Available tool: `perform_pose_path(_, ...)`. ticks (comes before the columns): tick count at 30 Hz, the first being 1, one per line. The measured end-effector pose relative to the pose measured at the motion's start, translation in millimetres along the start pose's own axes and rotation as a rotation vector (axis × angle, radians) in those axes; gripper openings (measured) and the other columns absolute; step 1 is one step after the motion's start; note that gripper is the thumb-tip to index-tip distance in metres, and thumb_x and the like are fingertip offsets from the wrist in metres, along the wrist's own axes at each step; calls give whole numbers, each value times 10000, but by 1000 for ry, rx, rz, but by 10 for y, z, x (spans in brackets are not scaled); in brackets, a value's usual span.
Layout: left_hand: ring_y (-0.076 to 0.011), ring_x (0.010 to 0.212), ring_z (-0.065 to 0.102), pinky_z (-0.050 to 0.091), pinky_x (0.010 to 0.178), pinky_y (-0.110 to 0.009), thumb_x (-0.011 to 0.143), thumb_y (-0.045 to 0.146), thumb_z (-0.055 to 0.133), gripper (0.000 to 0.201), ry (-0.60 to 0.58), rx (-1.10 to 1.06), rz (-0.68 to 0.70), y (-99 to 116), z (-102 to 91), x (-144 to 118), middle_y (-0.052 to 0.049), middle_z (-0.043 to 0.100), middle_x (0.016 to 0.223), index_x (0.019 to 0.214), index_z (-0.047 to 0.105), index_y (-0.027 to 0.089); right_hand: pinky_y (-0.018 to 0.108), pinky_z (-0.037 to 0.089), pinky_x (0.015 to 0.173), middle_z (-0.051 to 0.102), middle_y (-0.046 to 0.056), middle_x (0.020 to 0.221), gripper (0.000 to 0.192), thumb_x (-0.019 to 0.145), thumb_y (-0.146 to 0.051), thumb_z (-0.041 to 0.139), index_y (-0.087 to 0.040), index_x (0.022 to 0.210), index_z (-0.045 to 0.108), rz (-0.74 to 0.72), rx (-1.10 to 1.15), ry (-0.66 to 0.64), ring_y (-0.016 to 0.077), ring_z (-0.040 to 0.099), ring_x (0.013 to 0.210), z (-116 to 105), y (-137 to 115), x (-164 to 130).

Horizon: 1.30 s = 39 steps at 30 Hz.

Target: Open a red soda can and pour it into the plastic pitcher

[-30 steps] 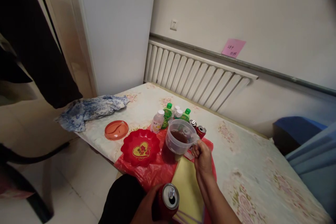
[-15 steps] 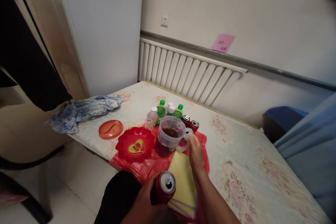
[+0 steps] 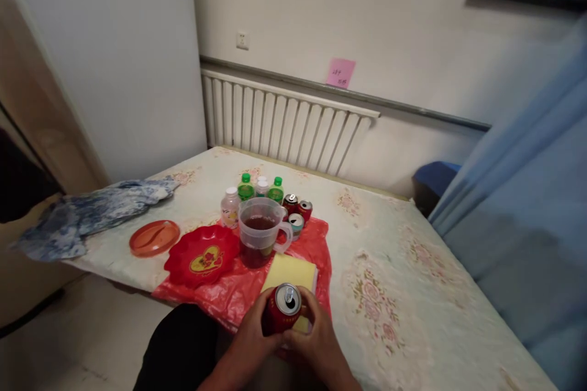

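A dark red drink can (image 3: 281,319) with its top opened stands upright between my two hands, low in the view. My left hand (image 3: 251,337) wraps round its left side. My right hand (image 3: 318,338) curls round the right side, the two thumbs meeting in front. Just beyond the can lies a folded yellow cloth (image 3: 293,270). A clear plastic measuring jug (image 3: 255,249) of dark brown liquid rests behind, its handle pointing right and untouched. To the jug's left is a red scalloped dish (image 3: 183,259) with a yellow heart design.
A red plastic sheet (image 3: 317,245) lies under these things on the floral-covered table (image 3: 440,311). Behind the jug stand several small bottles (image 3: 230,209) and opened cans (image 3: 304,209). An orange lid (image 3: 154,238) and a blue patterned cloth (image 3: 105,211) are at left; a blue curtain (image 3: 518,226) hangs right.
My right hand has let go of the jug's handle and come down onto the can that my left hand holds. The view has swung to the right.
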<state>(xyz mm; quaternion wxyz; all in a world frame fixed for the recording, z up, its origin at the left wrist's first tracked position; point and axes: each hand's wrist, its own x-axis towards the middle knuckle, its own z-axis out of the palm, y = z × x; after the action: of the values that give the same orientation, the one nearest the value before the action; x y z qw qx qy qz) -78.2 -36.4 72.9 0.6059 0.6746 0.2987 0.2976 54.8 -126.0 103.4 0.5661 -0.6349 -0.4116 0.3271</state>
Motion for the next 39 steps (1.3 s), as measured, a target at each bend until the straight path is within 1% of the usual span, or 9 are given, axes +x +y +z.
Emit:
perform_pose_path(8,-271,1206,555,418,1073,-428,601,128,618,714,-160,19,32,110,479,141,-103,593,1304,1298,474,188,364,505,924,709,33,1059,624,489,-78,653,-213,1098,622,-67,-16,141,276,646,1011,-258,178,-47)
perform_pose_path(13,-289,1271,507,409,1088,-449,676,249,689,792,-245,155,174,-157,642,342,-130,517,1400,1401,376,188,377,511,931,719,49,1053,594,497,-114,670,-214,1082,639,-74,-97,311,289,654,1016,-593,314,-15)
perform_pose_path(16,-292,1303,473,408,1084,-484,804,350,613,616,-83,520,321,-531,571,570,-138,509,1409,1372,433,198,391,516,931,719,70,1074,580,512,-161,700,-208,1088,645,-77,-160,435,302,653,1036,-895,410,87)
perform_pose_path(18,-283,1241,536,452,1039,-496,880,357,506,450,74,760,428,-786,481,722,-133,580,1334,1298,512,188,414,503,954,712,90,1094,578,526,-207,723,-195,1099,645,-80,-207,500,312,644,1060,-1127,508,196)
perform_pose_path(20,-298,1188,575,486,992,-495,887,362,494,414,201,976,551,-984,395,831,-148,619,1275,1241,557,156,449,482,979,702,123,1114,599,508,-242,743,-165,1095,651,-65,-254,586,335,632,1081,-1359,625,330)
perform_pose_path(22,-298,1178,579,498,970,-470,889,335,499,380,254,1142,660,-1102,336,880,-148,631,1254,1209,579,145,464,477,980,690,150,1137,622,504,-276,752,-140,1102,650,-53,-272,644,347,626,1090,-1570,738,479)
perform_pose_path(25,-295,1161,587,487,968,-450,873,318,536,348,274,1295,718,-1143,309,869,-143,640,1243,1170,604,150,450,501,945,701,149,1107,637,527,-308,755,-129,1127,642,-42,-274,687,336,646,1051,-1816,852,710)
perform_pose_path(29,-280,1147,596,474,971,-423,859,304,548,333,282,1346,704,-1086,325,829,-131,647,1237,1152,617,162,419,529,879,718,116,1058,629,539,-325,760,-149,1131,642,-67,-287,723,303,677,956,-2003,895,1034)
perform_pose_path(39,-265,1100,622,479,925,-400,844,301,519,338,304,1360,754,-1063,326,835,-114,666,1214,1144,617,182,398,492,896,700,97,1073,632,534,-377,737,-162,1118,627,-103,-320,751,286,646,993,-2075,1003,1889)
